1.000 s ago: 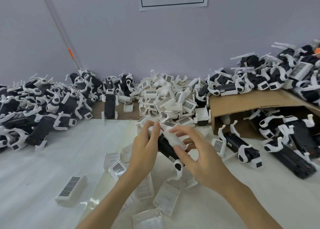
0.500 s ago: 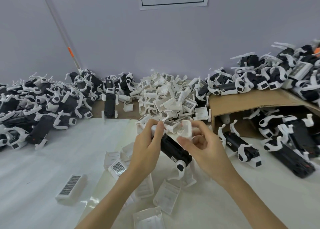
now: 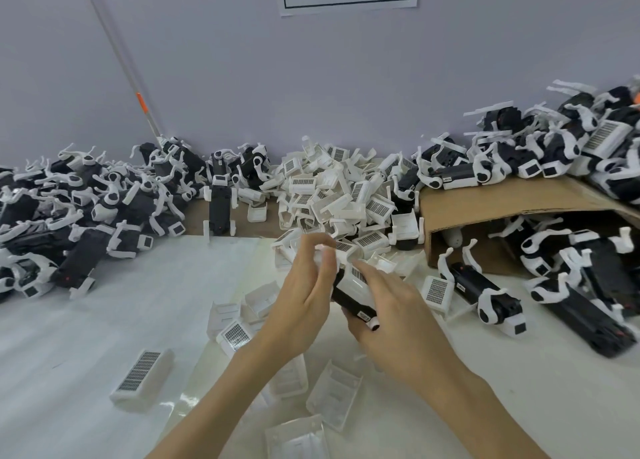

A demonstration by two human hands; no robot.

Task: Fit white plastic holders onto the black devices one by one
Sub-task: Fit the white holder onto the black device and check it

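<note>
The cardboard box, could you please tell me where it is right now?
In the head view the cardboard box lies on its side at the right of the table, right of the holder pile, with fitted devices heaped on top.

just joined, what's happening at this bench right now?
A person is fitting a white holder onto a black device held above the table. The right hand grips the device and holder; the left hand steadies the far end. A heap of loose holders lies behind.
</note>
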